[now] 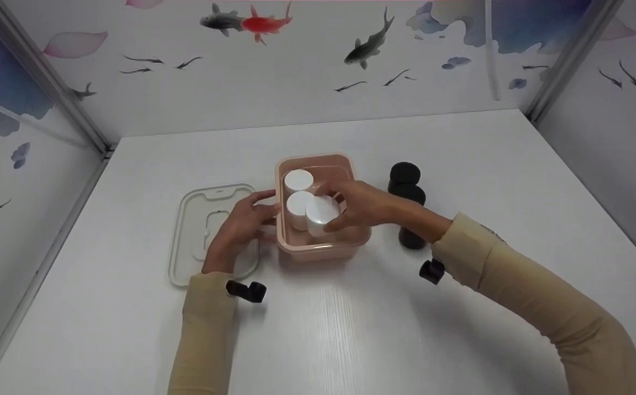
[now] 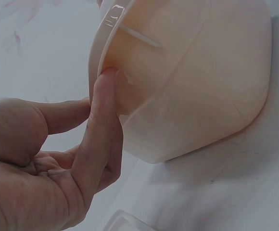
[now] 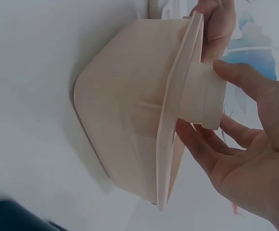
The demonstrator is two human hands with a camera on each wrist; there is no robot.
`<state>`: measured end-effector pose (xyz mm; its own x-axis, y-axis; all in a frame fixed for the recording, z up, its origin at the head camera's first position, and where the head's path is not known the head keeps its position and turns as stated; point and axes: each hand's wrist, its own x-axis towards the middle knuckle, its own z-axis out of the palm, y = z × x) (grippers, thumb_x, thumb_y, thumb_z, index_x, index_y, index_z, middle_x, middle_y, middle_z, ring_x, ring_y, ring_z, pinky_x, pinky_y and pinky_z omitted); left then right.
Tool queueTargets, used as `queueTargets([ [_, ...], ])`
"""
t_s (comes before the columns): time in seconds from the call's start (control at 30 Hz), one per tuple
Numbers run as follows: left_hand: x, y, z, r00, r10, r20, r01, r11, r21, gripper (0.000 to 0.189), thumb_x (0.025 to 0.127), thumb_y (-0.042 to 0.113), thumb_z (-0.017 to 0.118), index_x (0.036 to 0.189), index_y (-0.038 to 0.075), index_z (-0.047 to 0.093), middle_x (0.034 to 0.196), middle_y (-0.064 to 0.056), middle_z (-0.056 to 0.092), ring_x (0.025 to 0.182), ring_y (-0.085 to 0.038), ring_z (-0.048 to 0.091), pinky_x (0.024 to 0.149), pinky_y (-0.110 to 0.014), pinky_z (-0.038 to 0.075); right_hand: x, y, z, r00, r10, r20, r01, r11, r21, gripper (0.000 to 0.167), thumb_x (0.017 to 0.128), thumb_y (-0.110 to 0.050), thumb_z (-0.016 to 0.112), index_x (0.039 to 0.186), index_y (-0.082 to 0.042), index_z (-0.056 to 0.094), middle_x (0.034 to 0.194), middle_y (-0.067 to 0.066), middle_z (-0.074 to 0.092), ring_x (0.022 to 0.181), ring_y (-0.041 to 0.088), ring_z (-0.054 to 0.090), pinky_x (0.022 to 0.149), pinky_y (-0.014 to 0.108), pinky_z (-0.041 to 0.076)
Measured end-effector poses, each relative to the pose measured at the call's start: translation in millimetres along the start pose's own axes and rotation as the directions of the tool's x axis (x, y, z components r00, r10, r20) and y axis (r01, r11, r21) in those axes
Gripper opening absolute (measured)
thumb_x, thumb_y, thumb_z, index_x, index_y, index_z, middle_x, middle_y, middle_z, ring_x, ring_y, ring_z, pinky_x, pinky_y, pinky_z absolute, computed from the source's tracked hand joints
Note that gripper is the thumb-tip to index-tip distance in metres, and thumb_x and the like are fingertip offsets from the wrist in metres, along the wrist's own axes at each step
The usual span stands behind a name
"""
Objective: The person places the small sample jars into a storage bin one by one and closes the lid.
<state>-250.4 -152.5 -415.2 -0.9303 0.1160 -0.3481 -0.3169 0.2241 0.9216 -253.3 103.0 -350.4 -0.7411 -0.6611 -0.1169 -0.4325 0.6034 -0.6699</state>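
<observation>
A pink plastic box (image 1: 323, 255) stands open on the table, with two white-lidded round jars (image 1: 299, 180) along its left side. My right hand (image 1: 362, 204) grips a third white jar (image 1: 322, 211) by its sides, fingers and thumb around it. In the right wrist view this jar (image 3: 202, 96) sticks up above the box's rim, its lower part hidden behind the wall. At the box's left side, my left hand (image 1: 246, 222) pinches the rim; in the left wrist view a fingertip (image 2: 108, 79) sits under the lip and the thumb touches its edge.
A pale grey-green lid (image 1: 186, 241) lies flat on the left, partly under the left hand and forearm. Several black round containers (image 1: 405, 173) stand in a row right of the box, partly hidden by the right arm. Printed walls (image 1: 296, 99) enclose the table's back and sides.
</observation>
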Motion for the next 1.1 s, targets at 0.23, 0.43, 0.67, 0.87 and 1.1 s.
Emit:
queueTargets([
  [0.23,-1.1,1.2,1.2,1.0,0.005,0.01,-0.004,1.0,-0.027,0.054,0.103,0.027,0.058,0.153,0.019,0.039,0.138,-0.015,0.061,0.119,-0.029,0.066,0.072,-0.032,0.062,7.0,-5,-3,0.997,-0.008,0.074,0.012,0.999,-0.045,0.063,0.081,-0.015,0.084,0.136,-0.003,0.056,0.132,0.01,0.058,0.121,0.029,0.057,0.103,0.042,0.051],
  [0.43,-0.5,1.6,1.3,1.0,0.002,0.006,-0.002,0.999,-0.039,0.054,0.102,0.026,0.058,0.152,0.018,0.04,0.137,-0.015,0.062,0.115,-0.027,0.067,0.073,-0.033,0.062,15.4,-11,2,0.994,0.023,0.104,-0.011,0.993,-0.12,0.065,0.081,-0.018,0.084,0.137,-0.002,0.055,0.132,0.014,0.06,0.121,0.029,0.057,0.104,0.041,0.05],
  [0.67,-0.9,0.0,-1.2,1.0,0.021,0.017,-0.02,0.998,-0.054,0.053,0.102,0.025,0.058,0.152,0.018,0.041,0.135,-0.016,0.063,0.11,-0.024,0.069,0.072,-0.034,0.063,26.8,-19,11,0.989,0.062,0.132,-0.033,0.977,-0.211,0.068,0.08,-0.023,0.086,0.139,-0.005,0.055,0.134,0.012,0.058,0.122,0.026,0.054,0.106,0.04,0.049],
  [0.87,-0.7,-1.1,-1.2,0.999,0.025,0.021,-0.023,0.998,-0.064,0.052,0.102,0.025,0.059,0.151,0.017,0.042,0.132,-0.016,0.065,0.108,-0.023,0.069,0.071,-0.035,0.063,32.2,-23,18,0.988,0.071,0.138,-0.03,0.959,-0.283,0.066,0.08,-0.024,0.086,0.137,-0.007,0.057,0.137,0.009,0.06,0.126,0.023,0.051,0.111,0.041,0.045],
  [1.1,-0.1,-0.6,-1.2,1.0,0.016,0.019,-0.015,0.998,-0.053,0.054,0.102,0.027,0.059,0.152,0.018,0.041,0.134,-0.015,0.064,0.112,-0.025,0.068,0.073,-0.035,0.062,35.2,-22,31,0.991,0.04,0.131,0.004,0.948,-0.319,0.062,0.081,-0.019,0.086,0.135,-0.008,0.059,0.133,0.009,0.058,0.125,0.024,0.048,0.108,0.041,0.046],
])
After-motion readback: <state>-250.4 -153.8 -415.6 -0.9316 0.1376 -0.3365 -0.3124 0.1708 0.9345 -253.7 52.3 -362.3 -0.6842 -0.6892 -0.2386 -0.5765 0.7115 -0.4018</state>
